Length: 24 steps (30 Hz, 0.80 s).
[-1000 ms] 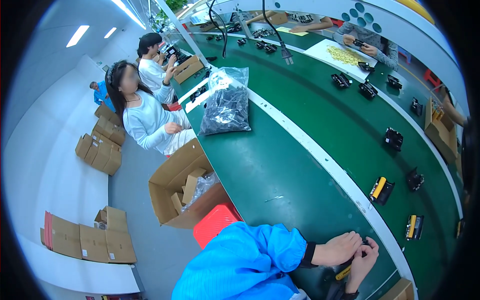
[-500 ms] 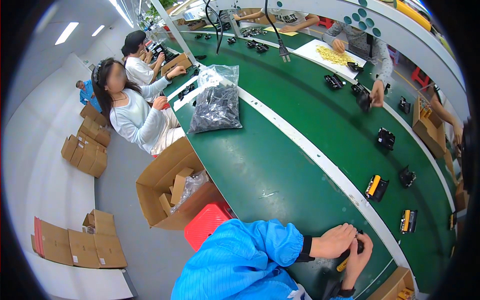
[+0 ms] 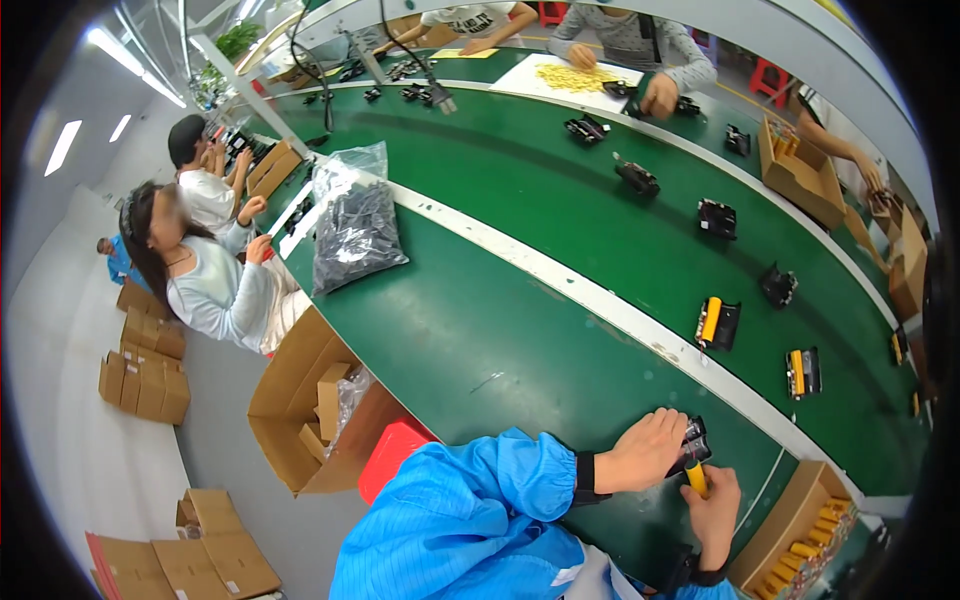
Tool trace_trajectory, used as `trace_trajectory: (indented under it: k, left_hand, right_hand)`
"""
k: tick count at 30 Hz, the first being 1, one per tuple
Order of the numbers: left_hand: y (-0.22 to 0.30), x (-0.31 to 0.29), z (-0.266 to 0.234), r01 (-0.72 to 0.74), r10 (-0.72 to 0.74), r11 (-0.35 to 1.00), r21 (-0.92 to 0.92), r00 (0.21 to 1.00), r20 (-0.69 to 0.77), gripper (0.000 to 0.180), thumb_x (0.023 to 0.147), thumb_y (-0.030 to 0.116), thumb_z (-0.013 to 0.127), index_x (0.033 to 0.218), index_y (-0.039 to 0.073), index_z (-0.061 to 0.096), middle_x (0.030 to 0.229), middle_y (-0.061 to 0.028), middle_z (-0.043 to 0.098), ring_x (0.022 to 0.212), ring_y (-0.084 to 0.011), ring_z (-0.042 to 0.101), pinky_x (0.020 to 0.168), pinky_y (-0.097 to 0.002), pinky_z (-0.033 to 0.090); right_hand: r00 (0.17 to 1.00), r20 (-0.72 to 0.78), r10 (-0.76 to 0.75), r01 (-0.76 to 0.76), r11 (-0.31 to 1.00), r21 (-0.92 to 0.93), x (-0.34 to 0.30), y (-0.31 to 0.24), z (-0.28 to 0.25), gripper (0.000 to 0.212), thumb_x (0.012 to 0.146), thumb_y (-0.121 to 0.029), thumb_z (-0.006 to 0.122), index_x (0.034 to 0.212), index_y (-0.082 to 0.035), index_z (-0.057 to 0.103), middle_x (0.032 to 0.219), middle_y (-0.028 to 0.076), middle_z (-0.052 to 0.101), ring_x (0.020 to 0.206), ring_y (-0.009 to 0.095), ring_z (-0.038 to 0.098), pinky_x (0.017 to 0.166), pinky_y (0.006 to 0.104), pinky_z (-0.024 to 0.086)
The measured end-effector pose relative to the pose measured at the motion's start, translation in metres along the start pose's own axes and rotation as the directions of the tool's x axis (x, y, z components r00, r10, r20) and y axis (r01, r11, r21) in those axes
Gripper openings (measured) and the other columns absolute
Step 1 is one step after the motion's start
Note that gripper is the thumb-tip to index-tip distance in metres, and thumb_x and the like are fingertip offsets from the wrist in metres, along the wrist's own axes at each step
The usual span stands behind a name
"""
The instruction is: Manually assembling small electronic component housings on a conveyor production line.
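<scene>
My left hand point(image 3: 650, 450) is closed on a small black plastic housing point(image 3: 694, 436) above the green bench, close to the bench's near right end. Its fingertips rest along the housing's left side. My right hand point(image 3: 714, 508) pinches a yellow cylindrical battery point(image 3: 696, 478) between thumb and fingers, just below the housing. The battery's upper end meets or nearly meets the housing's lower edge; I cannot tell whether it sits inside. Right of my right hand stands a cardboard box point(image 3: 790, 510) with several yellow batteries in it.
Beyond a white rail point(image 3: 560, 282), a green belt point(image 3: 560, 220) carries several black housings, some with yellow cylinders. A clear bag of black parts point(image 3: 358, 225) stands on the bench. Left are an open carton point(image 3: 285, 400) and a red stool point(image 3: 392, 455). Co-workers sit around.
My view has turned to the right, showing more of the battery box. My right hand has drawn slightly apart from my left, exposing the housing and battery. Across the belt, a co-worker has released a black housing.
</scene>
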<state>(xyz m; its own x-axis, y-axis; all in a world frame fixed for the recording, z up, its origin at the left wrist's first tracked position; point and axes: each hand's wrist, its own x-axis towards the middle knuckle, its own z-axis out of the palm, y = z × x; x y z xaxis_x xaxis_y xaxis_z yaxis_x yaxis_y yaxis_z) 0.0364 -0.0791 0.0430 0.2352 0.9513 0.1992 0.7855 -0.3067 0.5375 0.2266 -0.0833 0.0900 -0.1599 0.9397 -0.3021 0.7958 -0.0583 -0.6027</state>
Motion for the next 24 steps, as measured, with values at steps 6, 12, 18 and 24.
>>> trace_trajectory:
  k: [6,12,18,24]
  left_hand:
    - [0.000,0.031,0.030,0.073,-0.080,0.990,0.117,0.995,0.051,0.037,0.086,0.021,0.061,0.109,-0.007,0.054,0.096,-0.0187,0.056,0.089,-0.0322,0.055,0.078,-0.0397,0.047]
    - [-0.022,0.054,0.072,0.057,-0.058,0.993,0.099,0.998,0.006,0.041,0.086,0.024,0.067,0.111,-0.006,0.053,0.095,-0.0178,0.057,0.088,-0.0331,0.056,0.075,-0.0407,0.048]
    - [-0.012,0.069,0.085,0.081,-0.078,0.990,0.112,0.996,-0.035,0.042,0.086,0.023,0.067,0.112,-0.006,0.052,0.096,-0.0175,0.057,0.088,-0.0334,0.056,0.075,-0.0409,0.048]
    - [-0.020,0.054,0.051,0.179,-0.180,0.983,0.034,0.983,0.042,0.028,0.087,0.021,0.064,0.101,-0.002,0.057,0.091,-0.0169,0.059,0.085,-0.0333,0.058,0.073,-0.0420,0.048]
  right_hand:
    - [0.888,-0.402,-0.222,0.206,0.975,-0.083,0.043,0.026,0.007,0.032,0.065,0.013,0.068,0.094,-0.002,0.068,0.104,0.016,0.056,0.095,0.034,0.059,0.084,0.0377,0.050]
    - [0.850,-0.487,-0.203,0.262,0.963,0.057,0.081,0.064,0.033,0.036,0.071,0.010,0.068,0.104,-0.005,0.071,0.122,0.013,0.059,0.101,0.026,0.061,0.087,0.0334,0.051]
    - [0.904,-0.427,-0.023,0.160,0.944,0.287,0.080,0.079,0.032,0.039,0.071,-0.003,0.081,0.108,-0.005,0.069,0.124,0.014,0.059,0.103,0.023,0.062,0.087,0.0317,0.052]
    - [0.905,-0.400,-0.145,0.237,0.953,0.190,0.083,0.053,0.041,0.043,0.071,-0.010,0.084,0.111,-0.005,0.068,0.125,0.016,0.059,0.110,0.027,0.061,0.088,0.0349,0.054]
